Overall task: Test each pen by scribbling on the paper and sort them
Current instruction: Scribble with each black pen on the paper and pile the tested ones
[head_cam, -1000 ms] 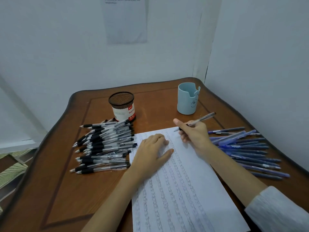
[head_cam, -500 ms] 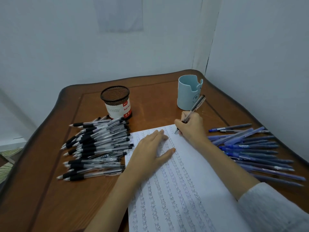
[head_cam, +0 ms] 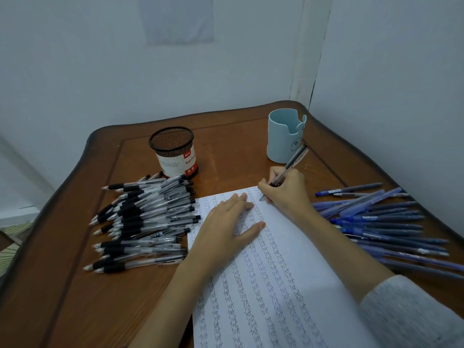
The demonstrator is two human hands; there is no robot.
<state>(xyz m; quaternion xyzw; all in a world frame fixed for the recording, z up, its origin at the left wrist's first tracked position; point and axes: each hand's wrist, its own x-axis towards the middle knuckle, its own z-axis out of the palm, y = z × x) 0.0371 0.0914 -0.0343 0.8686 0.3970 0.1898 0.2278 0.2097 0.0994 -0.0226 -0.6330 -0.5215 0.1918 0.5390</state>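
clear-barrelled black pen [head_cam: 291, 164]: pinched in right hand [head_cam: 287, 195], tip on far edge of white paper [head_cam: 296, 252], barrel slanting away-right; left hand [head_cam: 226, 229] flat on it.

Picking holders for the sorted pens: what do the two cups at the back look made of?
Black cup: wire mesh, likely metal, matte; the weave shows through above a paper label. Blue cup: smooth, opaque, probably moulded plastic or silicone; soft sheen, notched rim.

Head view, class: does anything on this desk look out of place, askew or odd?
Nothing is spilled or damaged. One oddity: the mesh cup and blue cup show no pens, while black pens and blue pens lie heaped loose on the table.
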